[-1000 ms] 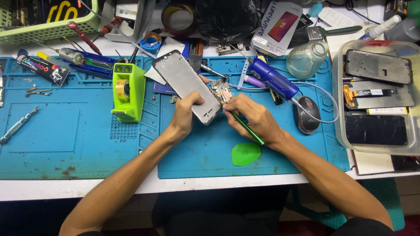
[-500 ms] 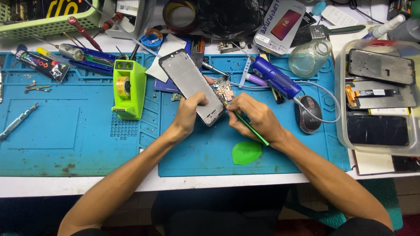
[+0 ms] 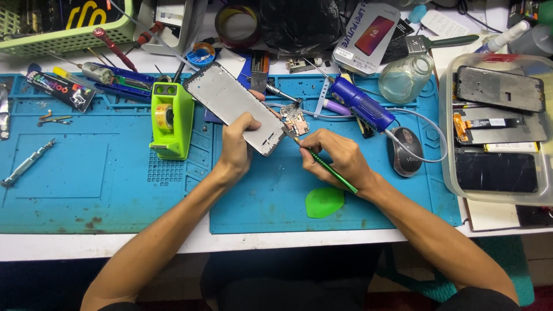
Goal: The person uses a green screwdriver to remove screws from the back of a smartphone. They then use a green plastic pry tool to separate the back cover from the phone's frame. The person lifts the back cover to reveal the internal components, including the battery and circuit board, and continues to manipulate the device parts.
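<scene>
The left hand (image 3: 237, 145) gripped the lower end of a grey phone frame (image 3: 233, 106), which lay slanting on the blue work mat (image 3: 86, 173), its upper end pointing away from the person. The right hand (image 3: 340, 156) was closed around a slim green tool (image 3: 325, 167), held like a pen, its tip set just beside the frame's lower right corner. A small circuit board (image 3: 295, 120) lay just right of the frame, close above the tool's tip; whether the tip touched it could not be told. Left of the frame stood a lime-green tape dispenser (image 3: 171, 118). Below the frame, near the person, a green plastic pick (image 3: 324, 202) rested flat on the mat. Right of the frame lay a purple-blue handheld tool (image 3: 362, 105), beyond it a dark computer mouse (image 3: 406, 151), and farther right a clear plastic tray (image 3: 448, 161) holding phone parts.
</scene>
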